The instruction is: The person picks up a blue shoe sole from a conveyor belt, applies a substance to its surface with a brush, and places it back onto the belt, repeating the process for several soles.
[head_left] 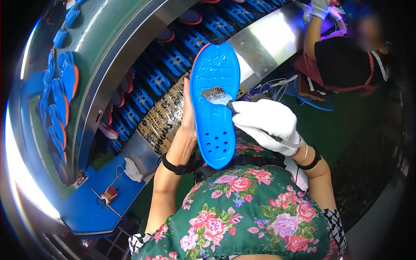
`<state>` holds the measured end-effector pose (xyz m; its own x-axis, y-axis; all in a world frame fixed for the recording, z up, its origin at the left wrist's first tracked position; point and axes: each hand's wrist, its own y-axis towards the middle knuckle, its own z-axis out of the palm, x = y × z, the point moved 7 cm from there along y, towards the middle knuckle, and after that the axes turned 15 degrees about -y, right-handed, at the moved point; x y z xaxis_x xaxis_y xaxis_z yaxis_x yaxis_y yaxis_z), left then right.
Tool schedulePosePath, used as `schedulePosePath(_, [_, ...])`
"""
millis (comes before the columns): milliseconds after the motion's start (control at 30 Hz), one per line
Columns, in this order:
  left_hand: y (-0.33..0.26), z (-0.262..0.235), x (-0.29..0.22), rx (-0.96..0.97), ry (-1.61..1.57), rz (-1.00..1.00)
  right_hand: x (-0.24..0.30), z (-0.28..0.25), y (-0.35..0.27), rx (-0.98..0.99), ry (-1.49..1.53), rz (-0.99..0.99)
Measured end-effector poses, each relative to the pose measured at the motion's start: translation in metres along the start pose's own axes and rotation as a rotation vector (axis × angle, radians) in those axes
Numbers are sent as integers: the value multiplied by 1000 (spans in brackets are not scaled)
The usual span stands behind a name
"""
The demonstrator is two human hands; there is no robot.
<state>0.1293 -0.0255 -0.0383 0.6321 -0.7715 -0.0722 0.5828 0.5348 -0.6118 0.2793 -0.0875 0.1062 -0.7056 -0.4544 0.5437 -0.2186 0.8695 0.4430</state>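
A blue shoe sole [212, 117] with an orange edge strip stands toe up in front of my chest, its face wet and glossy. My bare left hand [187, 112] holds it along its left edge; most of the fingers are hidden behind it. A white knitted glove covers my right hand [271, 123], which is closed round the dark handle of a flat brush [220, 99]. The brush's brown bristles rest against the middle of the sole, above several round holes near the lower end.
Beyond the sole runs a curved conveyor [173, 60] with blue holders and red-edged shoe parts. More blue soles [60, 99] lie on the green belt at left. A blue table [95, 199] bears a white glove [133, 170] and a small red item. A co-worker [346, 65] works at upper right.
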Motion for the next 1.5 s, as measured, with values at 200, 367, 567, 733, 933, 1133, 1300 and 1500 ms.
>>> schedulePosePath(200, [-1, -14, 18, -16, 68, -98, -15, -4, -1, 77, 240, 126])
schedulePosePath(367, [2, -23, 13, -44, 219, -42, -23, -2, 2, 162, 334, 160])
schedulePosePath(567, [1, -15, 13, -8, 315, -21, -46, 17, 7, 418, 817, 385])
schedulePosePath(733, [9, -1, 5, 72, 256, -4, -47, 16, 29, 483, 861, 439])
schedulePosePath(933, [7, 14, 4, 81, 173, -61, -47, 32, 31, 661, 887, 599])
schedulePosePath(1133, [0, 21, 6, 118, 318, -129, -64, 29, 43, 713, 763, 636])
schedulePosePath(1300, [14, -11, 9, 137, 95, -257, -74, 13, 51, 461, 666, 460])
schedulePosePath(1500, [10, -5, 12, 144, -50, -311, -54, -16, 69, 71, 154, 34])
